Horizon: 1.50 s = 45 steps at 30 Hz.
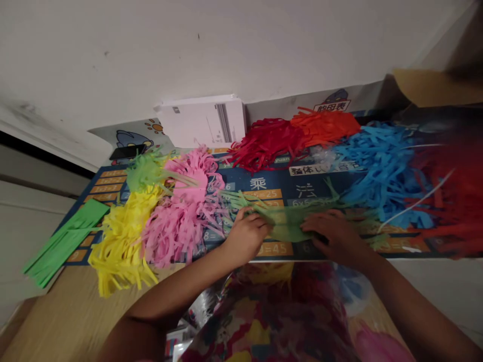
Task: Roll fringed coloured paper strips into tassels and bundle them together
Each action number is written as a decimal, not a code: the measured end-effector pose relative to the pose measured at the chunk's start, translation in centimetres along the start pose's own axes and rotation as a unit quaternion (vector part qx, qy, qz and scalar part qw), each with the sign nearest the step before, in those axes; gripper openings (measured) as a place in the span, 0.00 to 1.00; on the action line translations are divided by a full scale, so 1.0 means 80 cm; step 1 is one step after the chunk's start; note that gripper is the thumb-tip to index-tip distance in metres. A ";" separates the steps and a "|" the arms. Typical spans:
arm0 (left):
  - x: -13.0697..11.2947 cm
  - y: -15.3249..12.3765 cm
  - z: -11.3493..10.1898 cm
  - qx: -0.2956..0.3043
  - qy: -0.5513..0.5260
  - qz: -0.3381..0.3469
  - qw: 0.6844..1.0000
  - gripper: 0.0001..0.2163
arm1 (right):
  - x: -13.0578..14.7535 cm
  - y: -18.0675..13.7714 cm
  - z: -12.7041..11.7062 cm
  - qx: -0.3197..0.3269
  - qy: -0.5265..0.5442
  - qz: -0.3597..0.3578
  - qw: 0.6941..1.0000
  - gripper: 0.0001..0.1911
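Both hands worked at the near edge of the surface, over a dark printed mat. The left hand was closed on one end of a pale green fringed paper piece, fingers pinching it from above; the right hand lay flat on the other end, fingers spread and pressing it to the mat, not clenched. The green piece lay stretched between the two hands, its cut strips trailing away from them toward the far side. Just left of the left hand sat a pink fringe heap, beyond it a yellow heap, then flat green strips well out to that side. Past the right hand lay blue fringe; farther off, ahead of both hands, red fringe and orange fringe, with a white box against the wall. Judgement: for the gathering or rolling in hand, the uncut band should stay even and taut between the hands, the pinch kept on the band and clear of the strips, so none tear or tangle with the pink heap close by.
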<state>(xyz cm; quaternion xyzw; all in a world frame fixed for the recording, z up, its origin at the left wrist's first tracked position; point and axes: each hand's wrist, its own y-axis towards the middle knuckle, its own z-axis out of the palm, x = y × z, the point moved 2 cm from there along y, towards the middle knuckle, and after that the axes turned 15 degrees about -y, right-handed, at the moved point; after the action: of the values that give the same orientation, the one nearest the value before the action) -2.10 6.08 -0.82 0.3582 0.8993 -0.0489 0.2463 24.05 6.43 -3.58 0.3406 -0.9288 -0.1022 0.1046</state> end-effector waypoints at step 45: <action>0.007 0.052 -0.003 -0.043 0.107 0.062 0.991 0.08 | -0.020 0.057 0.019 0.024 -0.086 0.248 0.965 0.12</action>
<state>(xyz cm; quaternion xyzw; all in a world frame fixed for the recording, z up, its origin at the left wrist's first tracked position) 0.21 9.53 -0.52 0.4054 0.8979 0.0435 0.1662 22.05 11.10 -4.06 0.0922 -0.9918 -0.0799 0.0383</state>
